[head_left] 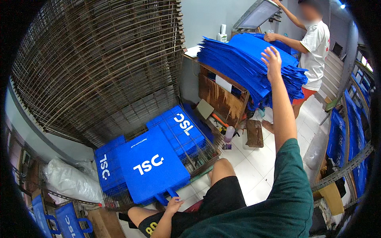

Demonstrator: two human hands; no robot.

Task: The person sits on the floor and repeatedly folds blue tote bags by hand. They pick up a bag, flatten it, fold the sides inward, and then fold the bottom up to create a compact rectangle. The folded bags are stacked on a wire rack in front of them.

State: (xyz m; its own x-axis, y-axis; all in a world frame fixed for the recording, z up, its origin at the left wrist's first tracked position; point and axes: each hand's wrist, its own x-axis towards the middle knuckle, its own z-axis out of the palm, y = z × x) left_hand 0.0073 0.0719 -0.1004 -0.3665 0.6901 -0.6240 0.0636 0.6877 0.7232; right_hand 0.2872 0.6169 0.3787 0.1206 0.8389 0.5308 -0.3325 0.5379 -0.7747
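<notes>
My right hand (272,63), at the end of an outstretched arm, is raised with its fingers apart in front of a tall stack of flat blue fabric sheets (242,59). Nothing shows in it, and whether it touches the stack I cannot tell. My left hand (174,205) is low by my lap, fingers loosely stretched and holding nothing visible. Just beyond it are the handles of a flat blue tote bag (156,174) with white print. That bag lies on top of more blue bags (180,129) in a low wire rack.
Many stacked wire drying racks (103,59) rise at the left. A co-worker in a white shirt (315,51) stands beyond the stack, holding up a framed screen (258,14). A wooden table (220,97) bears the stack. Shelves with blue bags (355,139) stand right; plastic wrap (73,180) lies left.
</notes>
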